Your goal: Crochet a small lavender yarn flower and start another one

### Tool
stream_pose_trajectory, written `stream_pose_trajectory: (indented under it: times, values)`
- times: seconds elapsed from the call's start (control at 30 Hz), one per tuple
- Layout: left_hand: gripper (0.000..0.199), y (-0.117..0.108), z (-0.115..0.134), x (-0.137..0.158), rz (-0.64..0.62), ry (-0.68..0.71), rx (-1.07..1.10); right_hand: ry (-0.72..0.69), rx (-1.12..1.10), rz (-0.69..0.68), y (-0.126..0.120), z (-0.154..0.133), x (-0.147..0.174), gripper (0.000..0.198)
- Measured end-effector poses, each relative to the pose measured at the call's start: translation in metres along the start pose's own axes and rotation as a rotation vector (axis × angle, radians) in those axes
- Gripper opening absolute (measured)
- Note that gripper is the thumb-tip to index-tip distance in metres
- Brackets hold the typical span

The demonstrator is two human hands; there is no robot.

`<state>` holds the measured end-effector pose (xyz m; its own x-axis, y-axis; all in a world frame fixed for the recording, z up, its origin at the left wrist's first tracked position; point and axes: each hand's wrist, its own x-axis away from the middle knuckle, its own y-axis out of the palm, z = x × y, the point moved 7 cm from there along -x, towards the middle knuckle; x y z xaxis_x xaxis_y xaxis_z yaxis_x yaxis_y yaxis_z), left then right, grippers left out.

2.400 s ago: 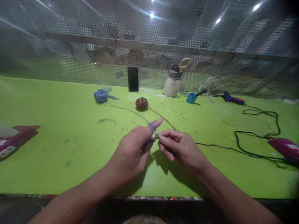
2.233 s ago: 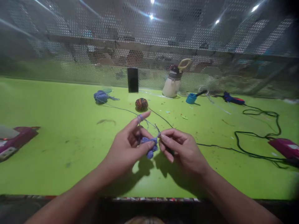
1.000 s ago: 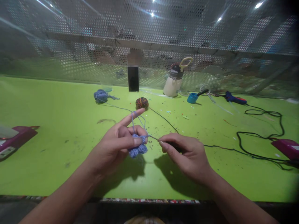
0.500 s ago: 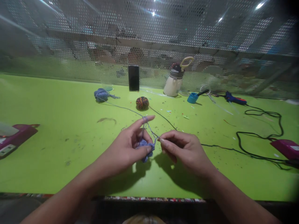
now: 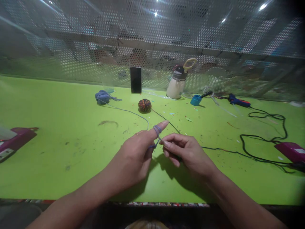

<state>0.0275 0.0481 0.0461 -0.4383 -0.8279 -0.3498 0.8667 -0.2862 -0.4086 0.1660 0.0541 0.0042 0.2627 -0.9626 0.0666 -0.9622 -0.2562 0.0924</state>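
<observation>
My left hand (image 5: 135, 152) is closed round a small blue-purple crochet piece (image 5: 152, 146), mostly hidden behind the fingers. Yarn (image 5: 157, 128) of the same colour is wound round its outstretched index finger. From there a strand runs back to the blue-purple yarn ball (image 5: 102, 97) at the far left. My right hand (image 5: 182, 149) pinches a thin crochet hook (image 5: 161, 140), whose tip meets the yarn just beside the left fingers. Most of the hook is hidden in the hand.
Beyond the hands sits a dark multicoloured yarn ball (image 5: 144, 105), its strand trailing right. A phone (image 5: 136, 80) and a bottle (image 5: 176, 84) stand by the perforated screen. At right are a blue tape roll (image 5: 195, 100), a glue gun (image 5: 239, 101) and a black cord (image 5: 262, 136).
My left hand has turned over, so its back now covers most of the crochet piece. Its index finger has moved right and slightly nearer. The right hand stays nearly in place.
</observation>
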Motion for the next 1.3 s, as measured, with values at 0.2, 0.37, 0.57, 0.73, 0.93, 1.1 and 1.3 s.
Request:
stream_pose_trajectory:
  times: [0.2,0.37,0.57,0.73,0.93,1.1,1.3]
  values:
    - [0.069,-0.008,-0.004,0.001,0.179,-0.087,0.291,-0.072,-0.239,-0.005,0.008,-0.002,0.003,0.016]
    - [0.09,0.0,-0.019,-0.005,0.081,-0.369,0.796,-0.182,-0.014,0.088,0.001,-0.009,0.007,0.016]
    - [0.087,-0.01,-0.019,-0.006,0.1,-0.367,0.974,-0.515,0.58,0.246,-0.002,-0.036,0.019,0.007]
    - [0.082,-0.016,-0.023,-0.004,0.119,-0.391,0.993,-0.664,0.744,0.215,0.007,-0.047,0.024,0.009]
    - [0.082,-0.015,-0.018,-0.006,0.117,-0.361,0.932,-0.664,0.746,0.206,0.008,-0.048,0.024,0.009]
    - [0.076,-0.018,-0.018,-0.005,0.16,-0.363,0.89,-0.623,0.694,0.189,0.006,-0.047,0.023,0.008]
    - [0.059,-0.017,-0.027,-0.007,0.124,-0.372,0.755,-0.258,0.236,0.018,0.001,-0.021,0.012,0.009]
